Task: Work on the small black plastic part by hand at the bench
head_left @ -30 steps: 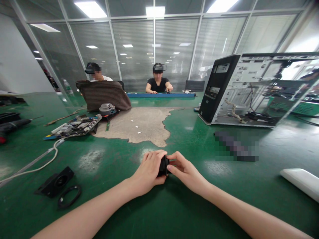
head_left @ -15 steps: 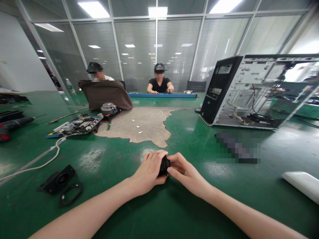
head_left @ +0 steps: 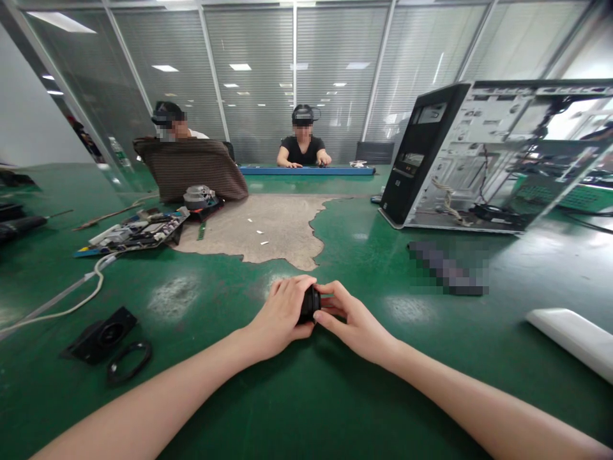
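Observation:
A small black part with a stepped, rounded end (head_left: 311, 305) is held between my two hands above the green table. From the left, my left hand (head_left: 280, 313) wraps over it, palm down, and hides most of its body. The thumb and fingertips of my right hand (head_left: 352, 321) pinch its right end. What kind of part it is, I cannot make out. Over to the left on the table lie a black housing with a round opening (head_left: 108, 334) and a loose black ring (head_left: 113, 370).
An opened computer case (head_left: 421, 160) stands at the right, with a pixelated dark object (head_left: 445, 268) and a white object (head_left: 569, 335) nearer. A circuit board (head_left: 138, 230), cable (head_left: 98, 275) and brown cloth-covered shape (head_left: 191, 169) are left. Two people (head_left: 302, 150) sit opposite.
The view has tilted down slightly, so the scene sits higher in the picture. Both hands keep their hold on the black part, with little visible finger movement.

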A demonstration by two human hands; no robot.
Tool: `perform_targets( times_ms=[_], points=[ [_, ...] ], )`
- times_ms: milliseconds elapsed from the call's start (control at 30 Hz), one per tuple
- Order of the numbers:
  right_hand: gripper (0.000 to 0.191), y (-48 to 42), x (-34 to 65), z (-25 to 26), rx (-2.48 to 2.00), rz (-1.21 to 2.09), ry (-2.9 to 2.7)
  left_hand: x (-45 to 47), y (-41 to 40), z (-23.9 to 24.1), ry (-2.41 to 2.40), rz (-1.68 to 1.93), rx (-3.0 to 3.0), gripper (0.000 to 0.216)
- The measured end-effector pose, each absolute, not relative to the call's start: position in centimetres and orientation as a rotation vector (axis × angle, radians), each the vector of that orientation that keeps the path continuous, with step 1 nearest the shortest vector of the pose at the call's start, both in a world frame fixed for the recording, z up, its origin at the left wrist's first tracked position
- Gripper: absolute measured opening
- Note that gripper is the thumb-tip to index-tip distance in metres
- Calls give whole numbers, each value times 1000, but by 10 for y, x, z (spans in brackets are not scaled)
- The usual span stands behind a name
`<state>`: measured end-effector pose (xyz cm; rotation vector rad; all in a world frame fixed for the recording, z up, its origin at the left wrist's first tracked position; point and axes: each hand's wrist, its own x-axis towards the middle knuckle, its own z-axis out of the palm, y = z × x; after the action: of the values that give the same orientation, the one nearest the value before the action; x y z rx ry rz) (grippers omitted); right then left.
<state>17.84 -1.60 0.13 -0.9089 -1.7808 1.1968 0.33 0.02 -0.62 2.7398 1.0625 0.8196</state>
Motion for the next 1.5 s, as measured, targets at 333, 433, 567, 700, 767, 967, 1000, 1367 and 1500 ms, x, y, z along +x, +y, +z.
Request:
perform_targets(
  times_ms=[333, 433, 567, 700, 767, 967, 1000, 1367, 1500],
  points=[
    [18, -8, 176, -2, -978, 1222, -1713, 3, 1, -6, 1064, 808, 2744, 63],
    [18, -12, 179, -1, -944, 1182, -1778, 4, 0, -5, 1061, 813, 2741, 62],
    [19, -14, 179, -1, -895, 1170, -1795, 3, 0, -5, 1065, 809, 2748, 63],
    [12, -11, 176, -4, -907, 1211, -1732, 3, 0, -6, 1068, 807, 2746, 62],
    [17, -9, 175, -5, -941, 1201, -1706, 3, 1, -7, 1070, 811, 2743, 62],
    [21, -12, 177, -2, -928, 1175, -1788, 3, 0, -6, 1063, 831, 2735, 64],
    [22, -13, 178, -1, -915, 1170, -1796, 3, 0, -5, 1063, 829, 2735, 64],
    [23, -10, 174, -2, -960, 1182, -1717, 3, 0, -6, 1055, 834, 2741, 64],
    [21, -14, 176, -2, -914, 1202, -1764, 3, 0, -6, 1057, 839, 2746, 64]
  ],
)
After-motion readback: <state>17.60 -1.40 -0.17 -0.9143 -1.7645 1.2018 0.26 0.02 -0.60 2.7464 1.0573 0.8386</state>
